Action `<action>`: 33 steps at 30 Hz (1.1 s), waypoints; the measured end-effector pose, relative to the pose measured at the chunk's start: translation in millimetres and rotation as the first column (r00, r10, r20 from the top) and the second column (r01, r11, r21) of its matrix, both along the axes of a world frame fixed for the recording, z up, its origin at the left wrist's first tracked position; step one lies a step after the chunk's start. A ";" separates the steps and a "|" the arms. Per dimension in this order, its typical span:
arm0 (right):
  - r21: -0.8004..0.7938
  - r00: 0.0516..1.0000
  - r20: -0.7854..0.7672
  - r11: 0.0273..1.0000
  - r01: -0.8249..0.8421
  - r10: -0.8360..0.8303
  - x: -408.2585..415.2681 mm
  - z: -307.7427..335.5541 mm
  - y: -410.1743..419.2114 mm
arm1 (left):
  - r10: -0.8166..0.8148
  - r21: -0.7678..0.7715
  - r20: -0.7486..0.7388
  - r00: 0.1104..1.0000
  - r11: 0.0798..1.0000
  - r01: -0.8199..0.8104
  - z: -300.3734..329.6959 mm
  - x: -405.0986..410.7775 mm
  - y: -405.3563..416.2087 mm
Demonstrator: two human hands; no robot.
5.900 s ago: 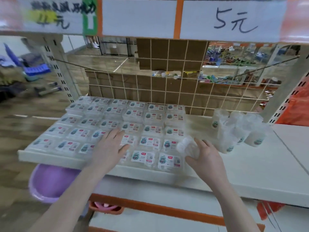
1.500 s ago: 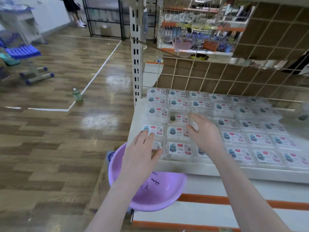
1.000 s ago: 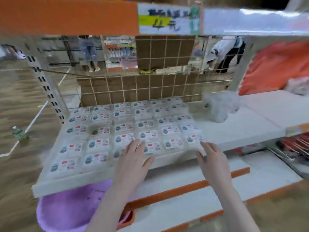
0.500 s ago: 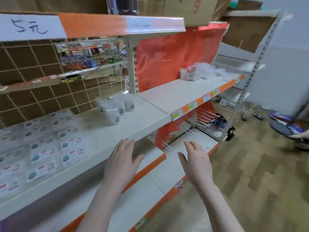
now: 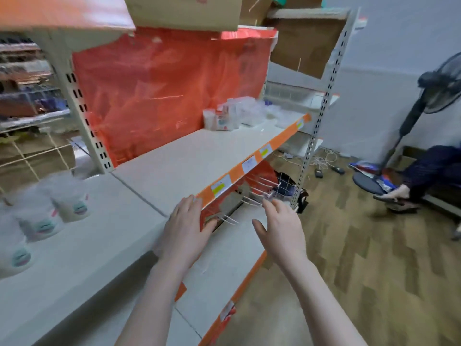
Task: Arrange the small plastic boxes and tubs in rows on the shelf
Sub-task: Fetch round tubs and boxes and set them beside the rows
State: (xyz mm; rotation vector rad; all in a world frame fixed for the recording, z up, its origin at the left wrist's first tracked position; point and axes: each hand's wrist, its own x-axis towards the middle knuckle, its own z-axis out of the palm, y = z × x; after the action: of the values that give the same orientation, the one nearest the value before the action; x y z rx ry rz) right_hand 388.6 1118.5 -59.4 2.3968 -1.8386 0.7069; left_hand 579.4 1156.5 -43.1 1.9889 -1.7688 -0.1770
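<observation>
Clear plastic tubs and cups (image 5: 233, 116), the task's nearest unsorted stock, stand in a loose cluster toward the far end of the shelf (image 5: 189, 161), against the orange sheet (image 5: 169, 83) that backs it; a second group, the labelled tubs (image 5: 50, 208), stands on the adjoining shelf at the left edge of view, blurred. The far cluster lies forward of both hands and up the shelf, which runs away and to the right; the right hand (image 5: 279, 228) appears the nearer to it, though it hangs off the shelf's front edge over the lower shelf (image 5: 224, 258). The left hand (image 5: 185, 228) hovers at the orange front rail (image 5: 249, 168), fingers straight and spread, its grip released and holding nothing; the right hand likewise shows relaxed, extended fingers and an empty grip. Judged from this, the coming move is a reach forward along the shelf. White and yellow price tags (image 5: 220, 186) sit on the rail, their writing too blurred to read; the tub labels show a teal mark and a pink one, no legible brand. Beyond: a cardboard box (image 5: 182, 11) overhead, a standing fan (image 5: 439, 91), and a seated person's leg (image 5: 429, 171) at right.
</observation>
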 end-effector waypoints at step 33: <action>0.200 0.872 0.064 0.850 -0.488 0.486 -128.9 9.3 -610.4 | 0.448 0.053 -0.046 0.893 0.894 -0.446 -12.0 -142.5 -492.1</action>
State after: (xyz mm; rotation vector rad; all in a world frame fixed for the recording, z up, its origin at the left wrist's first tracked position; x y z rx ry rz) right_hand 259.7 508.1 -50.1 3.0521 -1.3604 0.5659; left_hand 437.0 664.4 -55.2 2.3349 -1.2342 -0.1167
